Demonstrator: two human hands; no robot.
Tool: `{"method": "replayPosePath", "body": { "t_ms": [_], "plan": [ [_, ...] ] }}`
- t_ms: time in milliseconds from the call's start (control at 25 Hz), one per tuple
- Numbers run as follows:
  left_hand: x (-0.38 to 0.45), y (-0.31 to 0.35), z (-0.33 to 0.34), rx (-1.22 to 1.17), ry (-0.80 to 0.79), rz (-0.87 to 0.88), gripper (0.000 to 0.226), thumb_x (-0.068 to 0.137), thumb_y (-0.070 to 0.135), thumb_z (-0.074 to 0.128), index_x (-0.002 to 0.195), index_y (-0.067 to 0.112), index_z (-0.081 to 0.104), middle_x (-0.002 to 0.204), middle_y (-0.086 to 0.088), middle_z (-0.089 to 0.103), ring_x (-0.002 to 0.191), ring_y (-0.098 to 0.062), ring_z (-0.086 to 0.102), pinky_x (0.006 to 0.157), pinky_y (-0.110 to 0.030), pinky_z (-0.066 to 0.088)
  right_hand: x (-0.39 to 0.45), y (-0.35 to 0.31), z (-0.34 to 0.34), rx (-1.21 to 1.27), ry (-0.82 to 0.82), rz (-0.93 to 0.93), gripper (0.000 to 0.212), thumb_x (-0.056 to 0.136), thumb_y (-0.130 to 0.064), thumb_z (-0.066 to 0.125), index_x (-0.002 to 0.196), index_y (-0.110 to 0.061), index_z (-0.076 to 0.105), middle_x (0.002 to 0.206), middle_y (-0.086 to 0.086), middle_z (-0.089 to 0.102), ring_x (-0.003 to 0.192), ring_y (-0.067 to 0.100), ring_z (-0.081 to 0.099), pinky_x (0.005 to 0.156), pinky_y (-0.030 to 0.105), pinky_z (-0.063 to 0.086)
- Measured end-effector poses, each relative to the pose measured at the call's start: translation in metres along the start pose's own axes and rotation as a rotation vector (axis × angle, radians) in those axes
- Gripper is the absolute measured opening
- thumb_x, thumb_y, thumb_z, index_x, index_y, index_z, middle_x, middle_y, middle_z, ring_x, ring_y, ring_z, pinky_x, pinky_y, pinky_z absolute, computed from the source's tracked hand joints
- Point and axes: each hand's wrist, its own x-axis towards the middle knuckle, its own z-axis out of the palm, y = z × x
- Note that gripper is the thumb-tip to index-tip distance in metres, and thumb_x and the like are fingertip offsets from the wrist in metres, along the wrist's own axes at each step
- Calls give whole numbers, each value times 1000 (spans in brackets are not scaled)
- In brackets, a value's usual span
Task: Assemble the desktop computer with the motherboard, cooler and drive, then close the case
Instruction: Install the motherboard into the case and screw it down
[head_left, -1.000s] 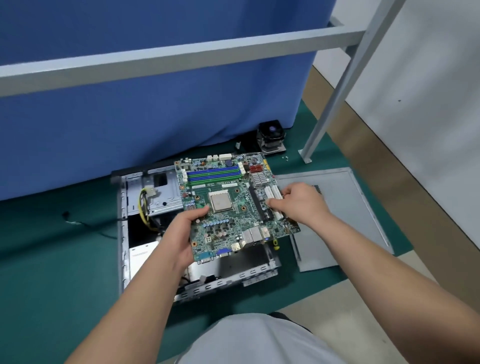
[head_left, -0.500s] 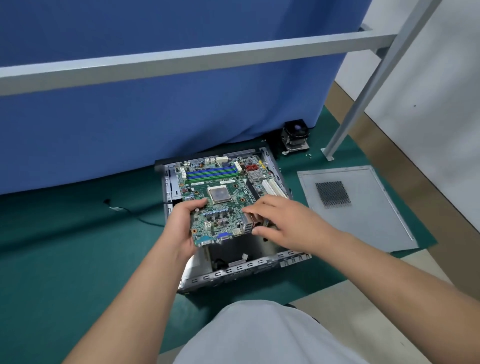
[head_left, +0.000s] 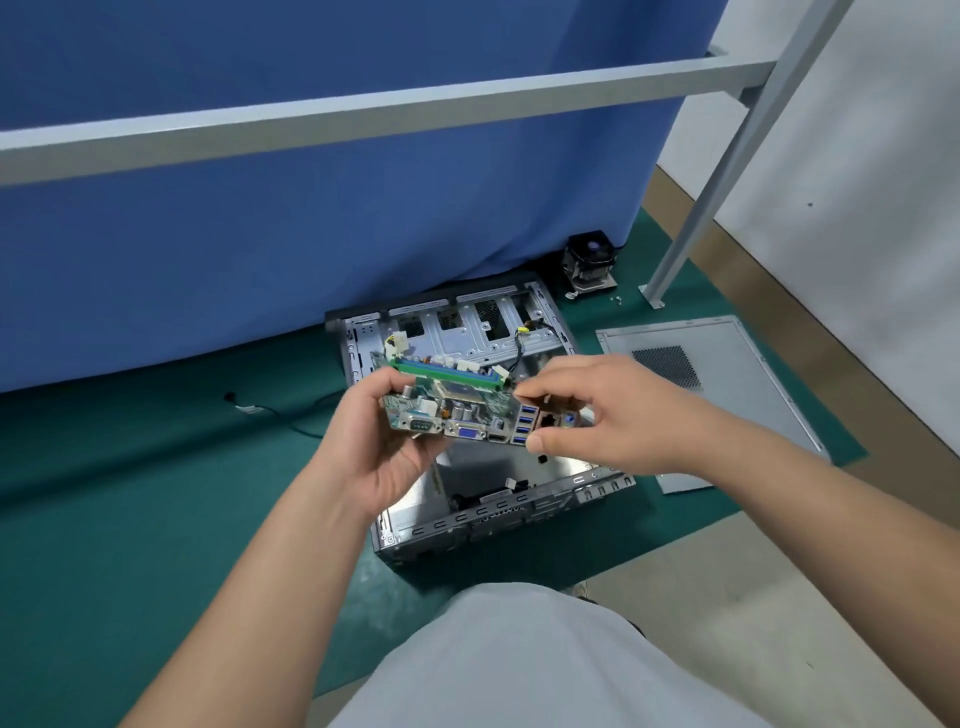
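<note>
Case (head_left: 483, 499) is lying open on the green mat (head_left: 130, 493), side panel (head_left: 727, 395) lying beside it. Both hands are gripping the board (head_left: 452, 405) above the case (port edge facing the camera): left hand (head_left: 374, 447) curling round one end, right hand (head_left: 597, 415) pinching the other. Cooler (head_left: 589, 260) is sitting near the curtain (head_left: 311, 234).

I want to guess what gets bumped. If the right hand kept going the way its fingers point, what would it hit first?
The right hand points left, so it would likely meet the left hand gripping the circuit board from the other side. Depth is hard to judge from this one view.
</note>
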Motion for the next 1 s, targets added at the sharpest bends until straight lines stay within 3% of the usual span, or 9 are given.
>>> {"method": "replayPosePath", "body": {
  "t_ms": [120, 280, 440, 560, 760, 880, 1000],
  "plan": [
    [-5, -16, 0, 7, 25, -28, 46, 77, 9, 57, 122, 1, 56, 112, -29, 68, 87, -35, 73, 67, -43, 64, -13, -2, -1, 48, -26, 73, 43, 89, -40, 75, 131, -31, 66, 114, -21, 62, 105, -1, 57, 85, 9, 40],
    [10, -34, -8, -24, 89, -96, 38, 86, 7, 48, 124, 0, 53, 131, -37, 58, 116, -43, 64, 76, -50, 64, -14, 7, 12, 3, -123, 143, 44, 93, -42, 70, 135, -36, 59, 118, -20, 58, 106, 0, 55, 92, 22, 44],
    [31, -45, -16, -51, 123, -143, 39, 82, 4, 48, 118, -8, 55, 121, -36, 65, 94, -42, 72, 70, -49, 64, -1, 30, 32, -96, -227, 163, 41, 96, -43, 66, 135, -33, 58, 121, -12, 55, 93, -11, 47, 81, 13, 36],
    [48, -51, -22, -107, 171, -151, 41, 80, 5, 49, 118, -7, 56, 112, -33, 69, 84, -41, 75, 67, -51, 64, 11, 45, 40, -152, -288, 188, 43, 97, -39, 65, 139, -30, 55, 127, -10, 54, 112, 6, 48, 96, 26, 38],
    [63, -52, -26, -100, 219, -134, 32, 100, 9, 41, 126, -5, 54, 115, -31, 69, 95, -39, 71, 75, -55, 62, 23, 64, 54, -204, -318, 191, 41, 100, -32, 61, 140, -26, 53, 135, -6, 52, 126, 17, 49, 107, 35, 40],
    [57, -40, -34, 27, 282, -99, 29, 102, 16, 49, 124, -2, 56, 109, -23, 71, 80, -29, 75, 65, -39, 63, 23, 72, 64, -230, -334, 184, 39, 101, -29, 58, 139, -24, 50, 142, -2, 47, 131, 22, 49, 108, 43, 43],
    [52, -22, -49, 257, 403, 32, 31, 100, 17, 59, 129, 5, 57, 122, -17, 65, 104, -27, 68, 82, -37, 58, 24, 76, 70, -250, -333, 166, 37, 102, -32, 56, 138, -24, 49, 137, -3, 46, 126, 22, 53, 102, 42, 47]
  ]
}}
